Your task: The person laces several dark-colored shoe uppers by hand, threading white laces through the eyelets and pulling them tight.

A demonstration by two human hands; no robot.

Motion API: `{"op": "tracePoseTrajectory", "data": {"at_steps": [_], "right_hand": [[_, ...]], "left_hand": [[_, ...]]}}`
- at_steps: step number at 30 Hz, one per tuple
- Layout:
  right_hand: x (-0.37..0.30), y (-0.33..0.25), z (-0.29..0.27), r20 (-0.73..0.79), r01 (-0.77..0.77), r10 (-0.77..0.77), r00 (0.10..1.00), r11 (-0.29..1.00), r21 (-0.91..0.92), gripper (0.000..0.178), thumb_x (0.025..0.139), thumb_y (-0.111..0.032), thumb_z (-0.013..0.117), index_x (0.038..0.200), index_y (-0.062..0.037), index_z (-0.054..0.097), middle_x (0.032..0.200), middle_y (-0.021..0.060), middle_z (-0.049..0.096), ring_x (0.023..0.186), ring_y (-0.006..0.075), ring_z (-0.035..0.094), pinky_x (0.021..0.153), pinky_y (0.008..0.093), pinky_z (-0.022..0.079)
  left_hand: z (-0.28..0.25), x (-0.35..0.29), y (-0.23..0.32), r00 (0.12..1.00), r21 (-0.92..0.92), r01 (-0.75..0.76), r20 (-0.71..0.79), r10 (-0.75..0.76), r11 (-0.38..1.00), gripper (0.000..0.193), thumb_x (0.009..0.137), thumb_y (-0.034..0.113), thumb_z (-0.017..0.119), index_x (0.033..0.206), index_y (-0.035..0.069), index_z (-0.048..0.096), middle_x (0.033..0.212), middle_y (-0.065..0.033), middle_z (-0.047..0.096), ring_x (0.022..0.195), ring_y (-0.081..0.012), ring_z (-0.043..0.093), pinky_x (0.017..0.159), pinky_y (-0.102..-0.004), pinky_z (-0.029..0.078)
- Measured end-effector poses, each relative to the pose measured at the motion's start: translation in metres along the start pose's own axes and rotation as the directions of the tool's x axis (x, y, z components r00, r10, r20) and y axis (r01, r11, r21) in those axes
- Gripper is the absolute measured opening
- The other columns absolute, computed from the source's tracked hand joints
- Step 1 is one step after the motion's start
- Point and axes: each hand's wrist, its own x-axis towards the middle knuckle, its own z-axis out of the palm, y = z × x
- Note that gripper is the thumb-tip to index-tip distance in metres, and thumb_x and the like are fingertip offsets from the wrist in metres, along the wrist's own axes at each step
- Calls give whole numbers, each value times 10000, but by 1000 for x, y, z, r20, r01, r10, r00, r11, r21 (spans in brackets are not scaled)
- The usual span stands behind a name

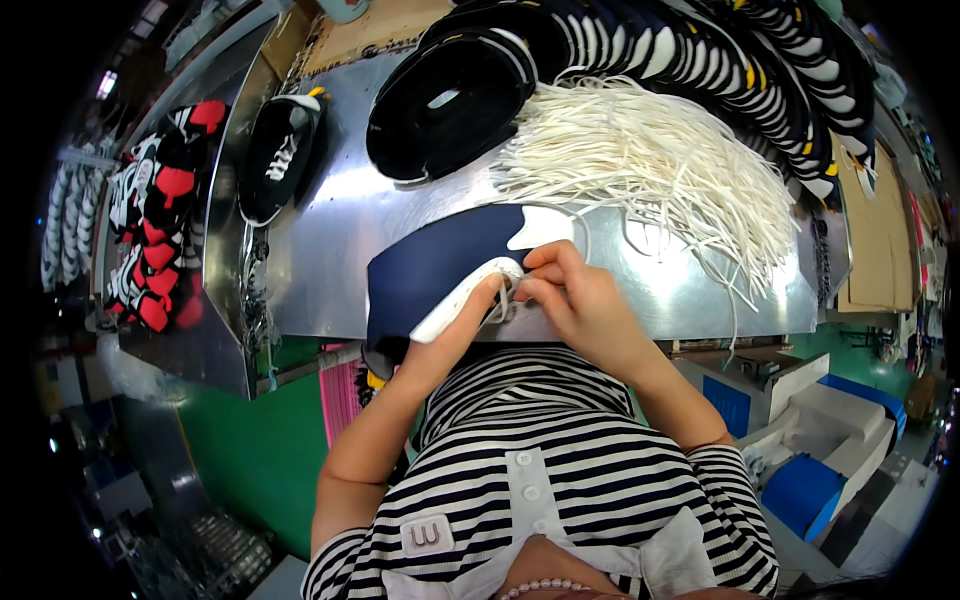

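Observation:
A navy shoe upper with white trim lies at the near edge of the metal table, in front of my body. My left hand is closed on its white eyelet strip, thumb on top. Close beside it, the fingertips of my right hand pinch a thin white shoelace at the strip. The lace loops near both sets of fingertips, and its exact path through the holes is hidden by my fingers. Another part of the lace curves beyond my right hand, over the upper's white end.
A heap of loose white shoelaces covers the table's right side. Behind it curve rows of stacked dark uppers. A black upper lies far centre, a laced one at left. Red, black and white uppers sit beyond the metal divider.

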Motion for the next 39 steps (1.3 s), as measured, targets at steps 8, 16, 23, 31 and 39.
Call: {"op": "tracePoseTrajectory", "data": {"at_steps": [8,16,23,31,39], "right_hand": [[22,7,28,143,-35,100,985,917,-397,223,858,-93,542,1045,5,470,787,219,654,765,403,660,685,478,516],[8,3,-46,-188,165,-264,946,891,-422,337,869,-241,669,1148,-73,584,907,131,690,848,336,678,719,427,513],[37,5,-20,-191,-125,101,976,985,-116,546,691,-408,826,1117,-125,634,938,129,705,845,277,683,752,354,521],[61,45,-21,-178,-128,103,979,983,-134,604,666,-453,827,1074,-39,665,940,166,707,865,293,683,794,375,514],[51,9,-15,-147,-83,66,987,990,-114,503,698,-356,842,1048,-42,663,845,126,708,739,220,676,685,308,514]], "left_hand": [[25,-22,30,835,559,-517,162,526,648,268,913,106,609,1141,-30,639,1028,-179,679,935,-333,656,818,-386,512],[-18,19,-20,986,-234,153,100,-132,960,341,976,302,588,1046,-16,686,946,-85,700,867,-170,653,820,-299,513],[-29,30,-6,999,345,-32,14,29,938,311,972,265,601,1065,-23,675,1001,-121,709,877,-200,683,775,-323,534],[-40,50,-5,898,-70,378,271,-347,923,235,907,242,703,1020,36,707,882,-24,687,779,-118,626,691,-248,487],[-42,30,-28,963,-99,231,163,-213,968,301,896,261,720,1109,50,703,1020,-7,706,911,-112,644,812,-249,505]]}}
